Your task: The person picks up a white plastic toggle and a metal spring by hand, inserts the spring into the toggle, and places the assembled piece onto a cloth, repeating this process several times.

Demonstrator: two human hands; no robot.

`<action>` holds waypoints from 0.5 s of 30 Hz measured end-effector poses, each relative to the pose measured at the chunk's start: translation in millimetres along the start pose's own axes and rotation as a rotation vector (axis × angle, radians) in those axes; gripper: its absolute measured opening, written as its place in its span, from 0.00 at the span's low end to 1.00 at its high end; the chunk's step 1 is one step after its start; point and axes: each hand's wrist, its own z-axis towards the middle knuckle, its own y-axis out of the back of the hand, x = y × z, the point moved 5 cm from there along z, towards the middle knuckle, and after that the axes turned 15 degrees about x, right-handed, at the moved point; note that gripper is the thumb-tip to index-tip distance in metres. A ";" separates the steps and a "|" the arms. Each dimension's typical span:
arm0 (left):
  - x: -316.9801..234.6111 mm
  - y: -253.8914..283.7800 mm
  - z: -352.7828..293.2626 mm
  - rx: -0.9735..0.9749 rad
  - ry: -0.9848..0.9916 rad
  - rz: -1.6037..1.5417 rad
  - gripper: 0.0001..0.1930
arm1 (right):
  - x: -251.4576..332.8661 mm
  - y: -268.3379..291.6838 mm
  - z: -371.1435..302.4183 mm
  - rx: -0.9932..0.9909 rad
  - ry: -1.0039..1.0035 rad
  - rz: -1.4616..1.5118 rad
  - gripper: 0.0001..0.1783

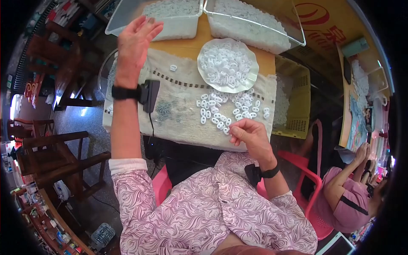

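My left hand (139, 38) is raised over the far left of the cloth-covered table (178, 123), in front of a clear bin. Its fingers are stretched and apart, and a small greyish spot shows at them that I cannot make out. Near the table's front edge, my right hand (250, 136) has thumb and forefinger pinched together beside several white two-hole plastic pieces (220, 125). Whatever sits in that pinch is hidden. Behind these pieces stands a white wavy-rimmed dish (250, 80) heaped with more of them. One white piece (173, 67) lies alone toward the left.
Two clear bins (178, 29) (259, 39) full of small pale parts stand at the back. Small grey-green pins (163, 109) lie on the cloth at left. A yellow crate (299, 102) is on the right, near a seated person (344, 195). Wooden chairs (55, 157) stand at left.
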 end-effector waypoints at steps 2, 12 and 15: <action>-10.5 -2.3 -30.7 -0.074 0.096 0.103 0.19 | 4.4 -0.7 -0.2 -0.060 0.038 -0.037 0.07; 25.8 -69.1 -187.6 -0.041 0.518 0.242 0.08 | 9.9 8.6 4.8 -0.221 0.181 -0.573 0.05; 53.8 -96.2 -209.0 0.114 0.460 0.456 0.04 | 10.8 4.9 6.1 -0.236 0.190 -0.648 0.03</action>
